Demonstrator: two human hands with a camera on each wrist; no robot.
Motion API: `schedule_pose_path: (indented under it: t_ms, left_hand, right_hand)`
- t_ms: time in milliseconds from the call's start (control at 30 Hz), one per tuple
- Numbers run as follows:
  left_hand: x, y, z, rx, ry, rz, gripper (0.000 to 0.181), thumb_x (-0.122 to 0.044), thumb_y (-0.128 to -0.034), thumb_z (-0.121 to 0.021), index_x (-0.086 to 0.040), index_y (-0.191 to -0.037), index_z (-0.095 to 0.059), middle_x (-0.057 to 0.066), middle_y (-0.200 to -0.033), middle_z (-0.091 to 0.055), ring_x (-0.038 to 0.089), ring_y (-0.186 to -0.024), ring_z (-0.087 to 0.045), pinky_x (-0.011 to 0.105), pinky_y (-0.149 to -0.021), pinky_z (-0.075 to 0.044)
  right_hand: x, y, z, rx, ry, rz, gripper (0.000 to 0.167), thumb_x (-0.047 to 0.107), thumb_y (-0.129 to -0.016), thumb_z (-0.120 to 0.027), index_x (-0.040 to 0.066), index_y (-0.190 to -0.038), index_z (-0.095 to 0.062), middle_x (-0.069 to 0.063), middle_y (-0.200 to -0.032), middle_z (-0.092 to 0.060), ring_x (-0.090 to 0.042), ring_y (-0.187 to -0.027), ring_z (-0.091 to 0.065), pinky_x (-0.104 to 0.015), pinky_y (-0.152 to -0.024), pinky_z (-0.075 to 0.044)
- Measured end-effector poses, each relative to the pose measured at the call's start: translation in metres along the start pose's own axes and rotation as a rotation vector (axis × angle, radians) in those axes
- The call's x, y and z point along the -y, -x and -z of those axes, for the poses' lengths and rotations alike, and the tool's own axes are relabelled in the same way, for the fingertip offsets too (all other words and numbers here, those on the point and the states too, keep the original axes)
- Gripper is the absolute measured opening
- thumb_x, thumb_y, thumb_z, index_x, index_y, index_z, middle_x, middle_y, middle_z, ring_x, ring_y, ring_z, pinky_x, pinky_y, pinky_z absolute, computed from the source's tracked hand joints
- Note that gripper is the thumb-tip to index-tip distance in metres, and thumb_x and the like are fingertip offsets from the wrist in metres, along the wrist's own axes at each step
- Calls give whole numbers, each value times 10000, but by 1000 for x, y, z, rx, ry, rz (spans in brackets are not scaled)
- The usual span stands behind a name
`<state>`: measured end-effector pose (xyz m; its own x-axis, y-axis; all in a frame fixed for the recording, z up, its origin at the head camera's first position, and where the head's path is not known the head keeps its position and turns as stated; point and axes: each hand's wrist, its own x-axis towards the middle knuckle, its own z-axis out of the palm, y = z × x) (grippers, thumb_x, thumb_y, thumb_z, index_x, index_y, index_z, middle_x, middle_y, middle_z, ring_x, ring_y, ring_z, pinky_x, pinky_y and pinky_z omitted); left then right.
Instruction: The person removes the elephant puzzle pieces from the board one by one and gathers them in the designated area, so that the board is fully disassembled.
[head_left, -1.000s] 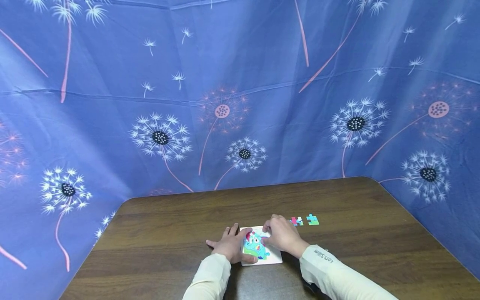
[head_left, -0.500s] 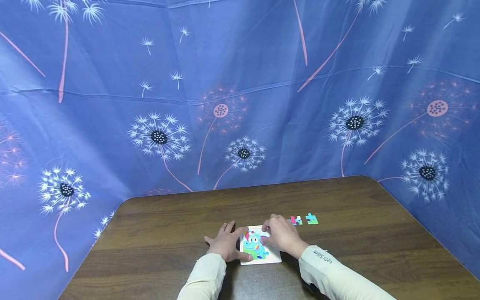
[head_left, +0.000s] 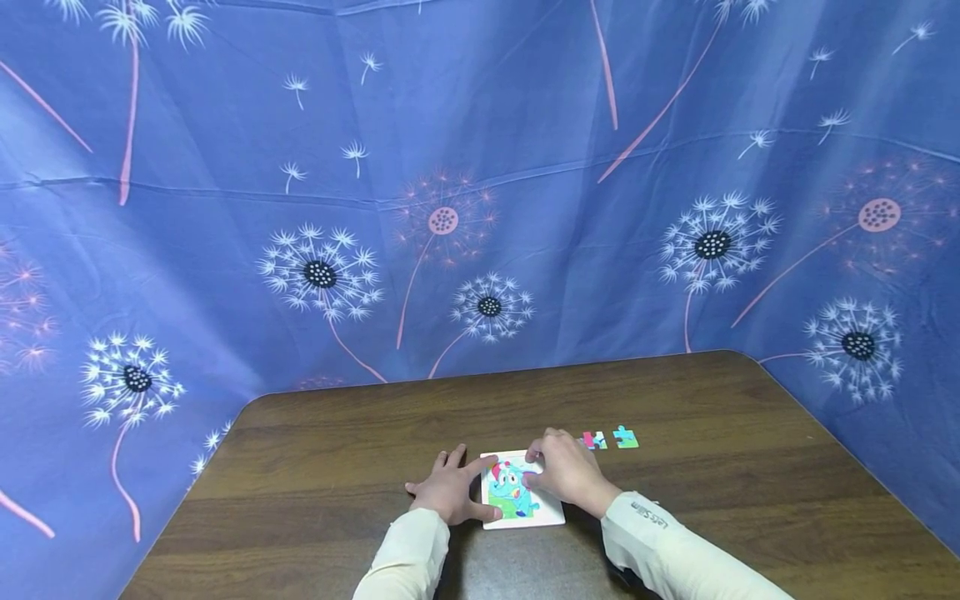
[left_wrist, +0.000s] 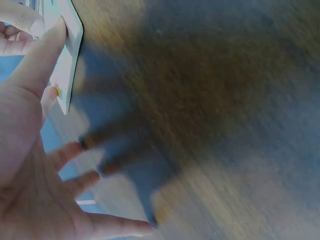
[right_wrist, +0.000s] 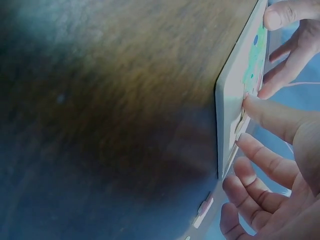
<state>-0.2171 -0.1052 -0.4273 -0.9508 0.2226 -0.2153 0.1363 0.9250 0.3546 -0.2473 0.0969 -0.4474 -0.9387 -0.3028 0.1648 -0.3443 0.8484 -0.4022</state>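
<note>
On the tabletop [head_left: 337,483], the puzzle board [head_left: 551,512] is touched by the splayed left grip [head_left: 448,490] while a piece [right_wrist: 241,121] on it is pinched by the right grip [head_left: 567,473]; thin, probably light and stiff, the piece is best taken by opposite edges

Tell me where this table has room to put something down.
The table is bare between its left edge and the left hand, and from the loose puzzle pieces to its right edge, beyond the right sleeve. It's crowded around the puzzle board, between that hand and the right hand.
</note>
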Motion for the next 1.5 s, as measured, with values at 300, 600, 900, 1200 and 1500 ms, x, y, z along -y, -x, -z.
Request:
schedule_pose_path:
  t_ms: [300,600,900,1200,1500]
  left_hand:
    - [-1,1,-1,-19,15,27,752,-434,-803,-861,-317,-1468,-531,172,-1598,-350,524,-1450,-290,912,-826,-292]
    - [-6,3,-1,-21,-23,52,746,-443,-798,-862,-314,-1455,-532,158,-1580,-375,506,-1444,-313,898,-840,-312]
    - [-10,3,0,6,-25,95,752,-444,-810,-842,-333,-1475,-510,121,-1616,-340,466,-1480,-275,893,-836,-321]
    - [-9,2,-4,-4,-21,110,756,-451,-806,-845,-339,-1473,-507,110,-1615,-344,451,-1490,-260,893,-834,-324]
    - [-6,-1,-6,15,-22,115,770,-462,-818,-833,-358,-1495,-479,95,-1631,-314,440,-1505,-228,900,-840,-308]
  right_hand:
    - [0,1,-1,-19,-8,5,241,227,-713,-940,121,-851,-774,0,-801,-582,-175,-769,-534,-358,-638,-474]
    - [-2,-2,2,5,-64,-8,255,201,-685,-949,141,-832,-748,12,-797,-563,-158,-767,-533,-352,-660,-478]
    - [-7,-3,7,-26,-154,30,220,143,-716,-929,142,-847,-752,33,-813,-554,-131,-780,-509,-312,-695,-451]
    - [-13,1,22,-19,-152,48,220,127,-735,-919,144,-890,-763,17,-838,-581,-151,-793,-550,-330,-706,-468]
    - [-24,7,34,-6,-143,44,219,129,-751,-908,144,-916,-764,9,-899,-608,-198,-839,-556,-352,-718,-464]
